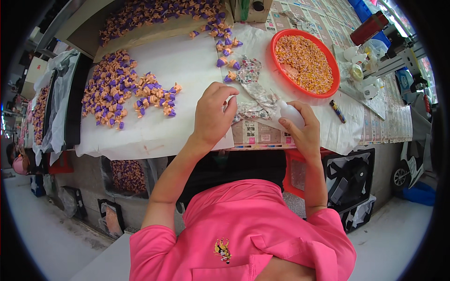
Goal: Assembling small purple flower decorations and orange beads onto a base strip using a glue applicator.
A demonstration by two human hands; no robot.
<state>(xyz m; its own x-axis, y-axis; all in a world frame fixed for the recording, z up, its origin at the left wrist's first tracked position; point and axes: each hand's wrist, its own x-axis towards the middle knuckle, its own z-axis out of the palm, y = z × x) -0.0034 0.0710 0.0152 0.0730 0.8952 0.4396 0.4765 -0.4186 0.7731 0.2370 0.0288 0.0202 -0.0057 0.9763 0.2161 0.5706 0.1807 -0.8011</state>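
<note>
My right hand (pixel 303 129) is wrapped round a white squeeze bottle (pixel 289 114), whose thin nozzle points up and to the left. My left hand (pixel 212 114) is raised over the front part of the table with its fingers curled toward the thumb; whatever lies between them is too small or hidden to tell. Between and beyond the hands lies a crumpled floral cloth (pixel 255 93). A short line of small purple and peach plastic figure parts (pixel 226 52) runs down just past my left hand. More of these parts form a loose heap (pixel 110 89) at the left on white paper (pixel 178 61).
A red round basin (pixel 336 77) full of tiny orange, yellow and pink pieces stands at the right. Beside it lie a dark marker-like tube (pixel 337 111) and several white bottles (pixel 358 58). A further heap of figure parts (pixel 154 14) fills the far left. Black crates (pixel 351 182) sit below the table.
</note>
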